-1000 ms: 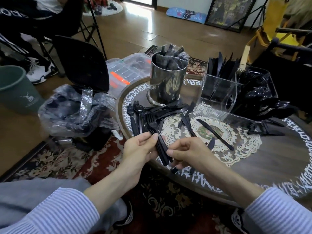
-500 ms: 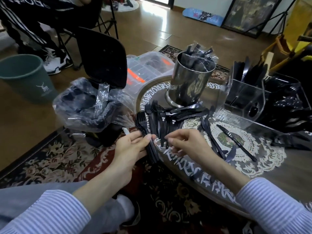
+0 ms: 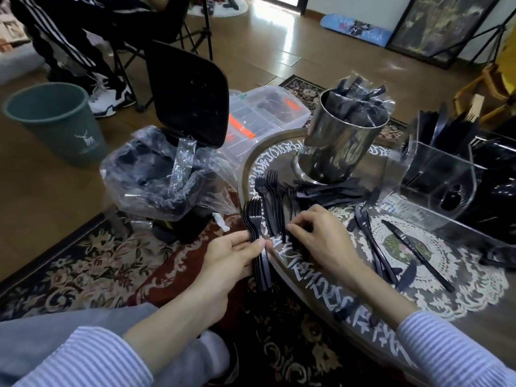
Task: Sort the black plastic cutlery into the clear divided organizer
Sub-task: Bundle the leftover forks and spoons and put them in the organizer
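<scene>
My left hand (image 3: 233,256) grips a stacked bundle of black forks (image 3: 258,238) by the handles, tines pointing away, at the table's left edge. My right hand (image 3: 321,241) lies on the loose forks (image 3: 272,194) on the table, fingers curled and pinching a fork handle. Black knives (image 3: 413,252) lie on the lace doily to the right. The clear divided organizer (image 3: 438,174) stands at the back right with black cutlery upright in it.
A steel bucket (image 3: 340,146) holds wrapped black cutlery. Left of the round table (image 3: 474,325) stand a black pedal bin (image 3: 173,174) with a plastic liner, a clear storage box (image 3: 262,115) and a green wastebasket (image 3: 55,121). Another person's legs are at the far left.
The view has swung left and closer. My left hand still holds the fork bundle, now off the table's left edge. My right hand has moved onto the loose forks.
</scene>
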